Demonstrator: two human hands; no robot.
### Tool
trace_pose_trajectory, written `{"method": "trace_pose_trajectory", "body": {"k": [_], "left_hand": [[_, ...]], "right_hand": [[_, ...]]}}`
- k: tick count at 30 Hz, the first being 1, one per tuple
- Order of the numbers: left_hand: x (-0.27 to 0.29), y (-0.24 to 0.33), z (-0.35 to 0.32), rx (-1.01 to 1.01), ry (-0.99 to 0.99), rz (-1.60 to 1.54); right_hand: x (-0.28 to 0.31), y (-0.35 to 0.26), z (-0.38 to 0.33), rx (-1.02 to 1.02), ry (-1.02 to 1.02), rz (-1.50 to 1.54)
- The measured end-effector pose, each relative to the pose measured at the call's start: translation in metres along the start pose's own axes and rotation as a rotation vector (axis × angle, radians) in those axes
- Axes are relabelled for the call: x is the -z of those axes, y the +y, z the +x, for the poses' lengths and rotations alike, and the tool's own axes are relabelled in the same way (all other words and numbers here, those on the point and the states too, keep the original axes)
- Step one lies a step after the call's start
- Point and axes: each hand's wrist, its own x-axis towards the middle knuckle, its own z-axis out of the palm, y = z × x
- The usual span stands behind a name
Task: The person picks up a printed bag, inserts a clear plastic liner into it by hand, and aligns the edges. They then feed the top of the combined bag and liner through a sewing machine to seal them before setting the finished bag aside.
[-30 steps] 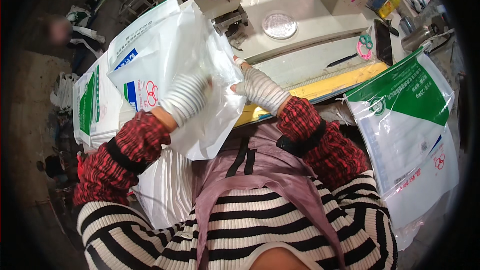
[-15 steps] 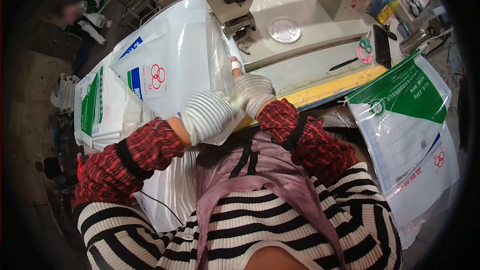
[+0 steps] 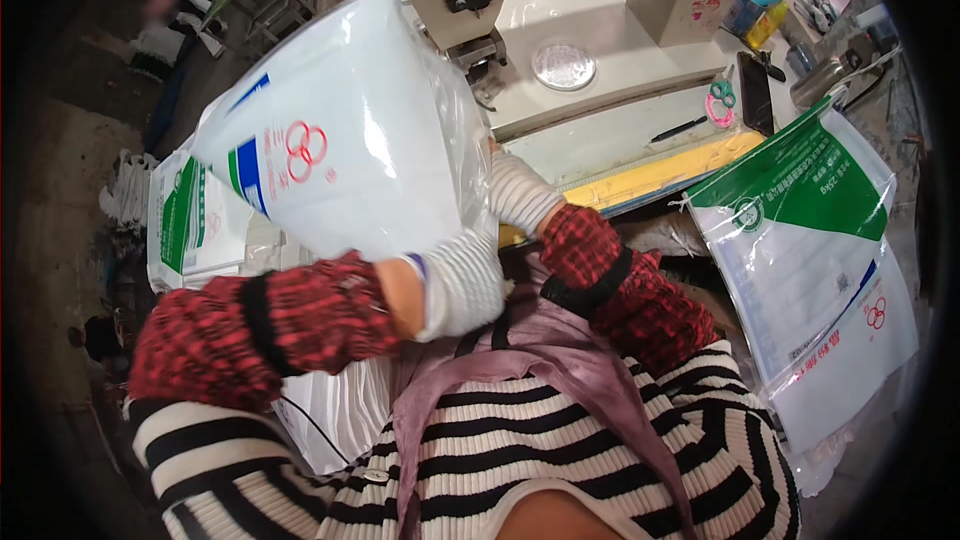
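A large white plastic sack [image 3: 370,120] with red rings and a blue-green block is lifted and bowed in front of me. A clear liner [image 3: 462,125] shows along its right side. My left hand [image 3: 460,280], in a white striped knit glove, is closed on the sack's near right corner; its fingertips are mostly hidden. My right hand [image 3: 522,190], gloved alike, grips the sack's right edge below the sewing machine head, with some fingers out of sight behind the plastic.
Beyond the sack stands a cream industrial sewing machine [image 3: 640,15]. Scissors [image 3: 720,103], a pen [image 3: 678,130] and a phone [image 3: 757,90] lie on its table, behind a yellow front strip [image 3: 660,175]. More printed sacks are stacked left [image 3: 195,215]; a green-white sack [image 3: 820,240] hangs right.
My left hand has moved toward me and slightly right, down the sack's edge. The sack has risen and bulged upward. My right hand has shifted slightly right and nearer.
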Motion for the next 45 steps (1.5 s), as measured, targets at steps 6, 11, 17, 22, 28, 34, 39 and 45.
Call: {"method": "trace_pose_trajectory", "body": {"k": [6,11,17,22,28,34,39,45], "left_hand": [[0.030,-0.015,-0.024,-0.553,-0.173,0.216],[0.072,-0.116,-0.016,-0.332,0.054,0.463],[0.018,-0.002,-0.013,-0.584,-0.074,0.133],[0.037,-0.006,-0.011,-0.651,-0.006,0.069],[0.002,-0.128,-0.005,-0.254,0.365,-0.058],[-0.036,-0.004,0.057,-0.654,0.827,-0.243],[0.055,-0.018,0.022,-0.406,-0.289,0.317],[0.078,-0.042,0.026,-0.261,-0.224,0.309]], "right_hand": [[0.050,-0.068,-0.025,-0.151,-0.236,-0.201],[0.044,-0.042,0.030,-0.393,-0.140,0.012],[0.057,-0.054,0.009,-0.153,-0.143,-0.117],[0.051,-0.063,-0.014,-0.204,-0.258,-0.201],[0.026,-0.045,0.057,-0.318,0.007,-0.112],[0.078,-0.063,0.016,-0.366,-0.200,0.146],[0.067,-0.063,0.002,-0.193,-0.440,-0.093],[0.063,-0.054,0.044,-0.134,-0.302,-0.306]]}}
